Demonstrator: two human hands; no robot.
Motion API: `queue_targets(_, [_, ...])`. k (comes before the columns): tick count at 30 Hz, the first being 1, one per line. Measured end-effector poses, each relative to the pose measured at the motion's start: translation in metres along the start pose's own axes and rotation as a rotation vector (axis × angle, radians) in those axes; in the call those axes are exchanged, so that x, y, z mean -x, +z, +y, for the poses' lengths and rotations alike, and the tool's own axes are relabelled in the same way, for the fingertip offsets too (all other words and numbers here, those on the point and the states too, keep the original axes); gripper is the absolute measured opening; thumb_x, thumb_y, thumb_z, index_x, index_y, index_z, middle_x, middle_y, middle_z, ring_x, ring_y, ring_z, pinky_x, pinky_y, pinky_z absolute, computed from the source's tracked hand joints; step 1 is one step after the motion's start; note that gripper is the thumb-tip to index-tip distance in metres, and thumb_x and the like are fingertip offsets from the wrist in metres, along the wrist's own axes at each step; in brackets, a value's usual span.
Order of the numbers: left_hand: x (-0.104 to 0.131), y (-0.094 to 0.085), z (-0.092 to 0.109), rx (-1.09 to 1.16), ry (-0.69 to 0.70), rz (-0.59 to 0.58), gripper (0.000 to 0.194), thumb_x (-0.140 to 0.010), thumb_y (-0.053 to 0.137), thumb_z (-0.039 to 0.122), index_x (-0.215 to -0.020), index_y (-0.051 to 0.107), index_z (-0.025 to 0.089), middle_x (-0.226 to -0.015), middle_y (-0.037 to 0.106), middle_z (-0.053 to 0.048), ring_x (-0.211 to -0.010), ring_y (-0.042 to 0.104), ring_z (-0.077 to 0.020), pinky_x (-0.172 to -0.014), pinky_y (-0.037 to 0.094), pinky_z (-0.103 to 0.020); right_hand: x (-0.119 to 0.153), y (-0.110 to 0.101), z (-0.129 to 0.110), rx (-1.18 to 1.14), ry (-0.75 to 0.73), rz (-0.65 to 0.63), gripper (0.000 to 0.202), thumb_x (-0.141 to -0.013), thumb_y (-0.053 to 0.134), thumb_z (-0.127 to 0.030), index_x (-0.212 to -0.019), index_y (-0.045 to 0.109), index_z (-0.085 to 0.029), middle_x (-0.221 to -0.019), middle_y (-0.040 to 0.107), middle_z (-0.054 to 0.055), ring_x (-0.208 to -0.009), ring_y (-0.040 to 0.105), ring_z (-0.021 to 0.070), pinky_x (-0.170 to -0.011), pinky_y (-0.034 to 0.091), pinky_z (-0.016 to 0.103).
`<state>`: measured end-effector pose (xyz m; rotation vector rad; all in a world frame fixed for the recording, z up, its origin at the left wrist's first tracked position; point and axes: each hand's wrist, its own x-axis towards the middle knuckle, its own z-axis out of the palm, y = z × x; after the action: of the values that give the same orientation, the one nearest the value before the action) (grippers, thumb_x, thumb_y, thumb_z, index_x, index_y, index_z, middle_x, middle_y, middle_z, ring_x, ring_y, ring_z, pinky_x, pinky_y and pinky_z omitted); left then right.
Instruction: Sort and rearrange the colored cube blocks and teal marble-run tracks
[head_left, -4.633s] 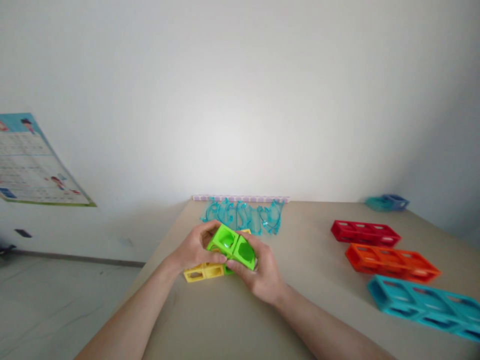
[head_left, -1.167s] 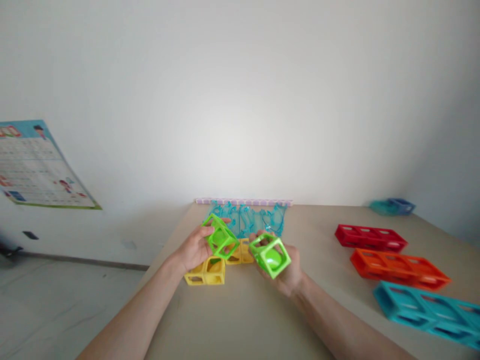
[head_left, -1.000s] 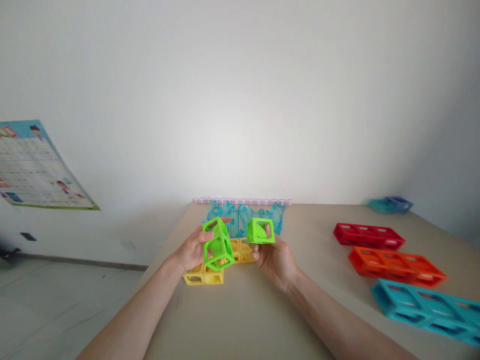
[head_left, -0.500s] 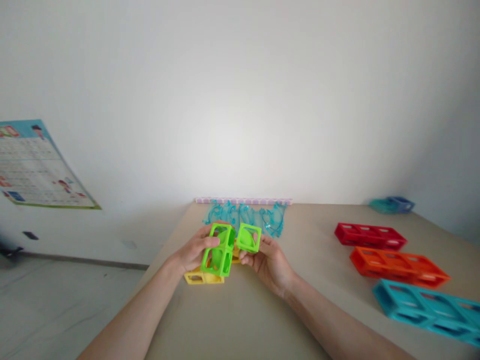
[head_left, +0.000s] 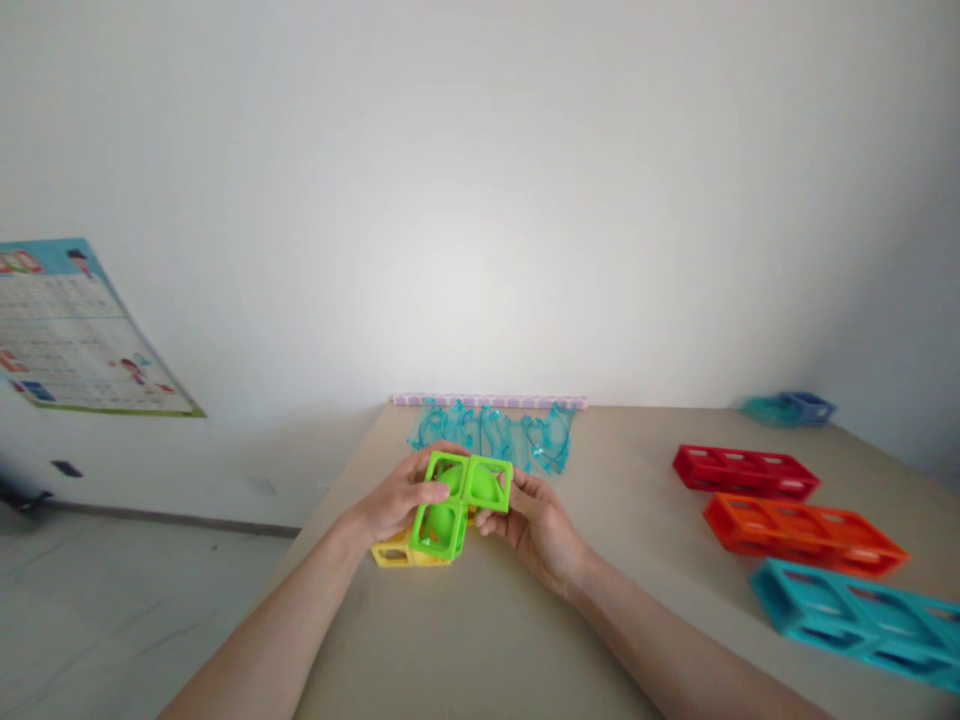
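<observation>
Two joined green open-frame cubes are gripped in my left hand, its thumb on their front face. A single green cube touches the right side of the upper one, so the three form a corner shape. My right hand pinches that single cube at its right edge. Below and behind the green pieces, yellow frame blocks rest on the table, partly hidden by them and by my hands.
Red, orange and teal block rows lie on the table at the right. Clear blue pieces lie by a purple patterned strip at the wall. A blue container stands far right.
The single green cube has moved left and now meets the pair, where a gap was before. The pair has turned to show its front faces more squarely.
</observation>
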<state>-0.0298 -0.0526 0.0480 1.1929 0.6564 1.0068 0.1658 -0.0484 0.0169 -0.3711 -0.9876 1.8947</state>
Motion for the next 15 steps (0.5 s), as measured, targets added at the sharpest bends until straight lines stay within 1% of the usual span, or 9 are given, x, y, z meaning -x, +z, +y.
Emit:
queue_targets(3, [0.0, 0.003, 0.0, -0.031, 0.01, -0.008, 0.053, -0.064, 0.08, 0.029, -0.113, 0.061, 0.019, -0.09, 0.07, -0.006, -0.073, 0.068, -0.0205, -0.065, 0.053, -0.029, 0.001, 0.0, -0.001, 0.026, -0.009, 0.016, 0.024, -0.08, 0.071, -0.036, -0.083, 0.059, -0.016, -0.07, 0.068, 0.003, -0.06, 0.066, 0.0141, -0.057, 0.053, 0.025])
queue_targets(7, [-0.001, 0.002, -0.003, -0.105, 0.064, 0.054, 0.052, -0.067, 0.079, 0.03, -0.114, 0.06, 0.019, -0.091, 0.069, -0.006, -0.072, 0.066, -0.019, -0.063, 0.052, -0.027, 0.004, 0.004, -0.003, 0.038, -0.064, 0.034, 0.031, -0.083, 0.065, -0.046, -0.092, 0.058, -0.017, -0.075, 0.068, 0.003, -0.061, 0.065, 0.015, -0.056, 0.053, 0.026])
queue_targets(9, [-0.001, 0.0, -0.004, -0.167, 0.087, 0.078, 0.051, -0.067, 0.078, 0.028, -0.114, 0.06, 0.019, -0.094, 0.069, -0.006, -0.076, 0.066, -0.0189, -0.064, 0.051, -0.026, 0.006, 0.008, -0.004, 0.101, -0.086, 0.056, 0.037, -0.079, 0.069, -0.048, -0.098, 0.058, -0.018, -0.083, 0.068, 0.003, -0.063, 0.065, 0.0147, -0.057, 0.053, 0.027])
queue_targets(11, [-0.001, -0.001, -0.004, -0.222, 0.092, 0.077, 0.051, -0.068, 0.078, 0.028, -0.115, 0.06, 0.019, -0.098, 0.068, -0.006, -0.079, 0.065, -0.0189, -0.065, 0.051, -0.024, 0.007, 0.012, -0.003, 0.215, -0.088, 0.116, 0.044, -0.073, 0.075, -0.045, -0.102, 0.056, -0.018, -0.088, 0.067, 0.003, -0.063, 0.064, 0.0141, -0.057, 0.054, 0.027])
queue_targets(13, [-0.001, -0.002, -0.004, -0.257, 0.091, 0.072, 0.052, -0.068, 0.077, 0.029, -0.116, 0.061, 0.018, -0.099, 0.068, -0.006, -0.079, 0.065, -0.0187, -0.064, 0.051, -0.024, 0.007, 0.016, -0.004, 0.317, -0.08, 0.174, 0.046, -0.069, 0.079, -0.042, -0.1, 0.055, -0.017, -0.085, 0.067, 0.003, -0.061, 0.063, 0.0139, -0.056, 0.054, 0.028])
queue_targets(15, [-0.001, -0.002, -0.004, -0.268, 0.09, 0.069, 0.053, -0.068, 0.077, 0.03, -0.116, 0.06, 0.018, -0.099, 0.068, -0.006, -0.078, 0.065, -0.0185, -0.064, 0.051, -0.024, 0.006, 0.017, -0.004, 0.375, -0.088, 0.191, 0.044, -0.068, 0.08, -0.04, -0.098, 0.055, -0.017, -0.08, 0.066, 0.001, -0.06, 0.062, 0.0137, -0.056, 0.053, 0.027])
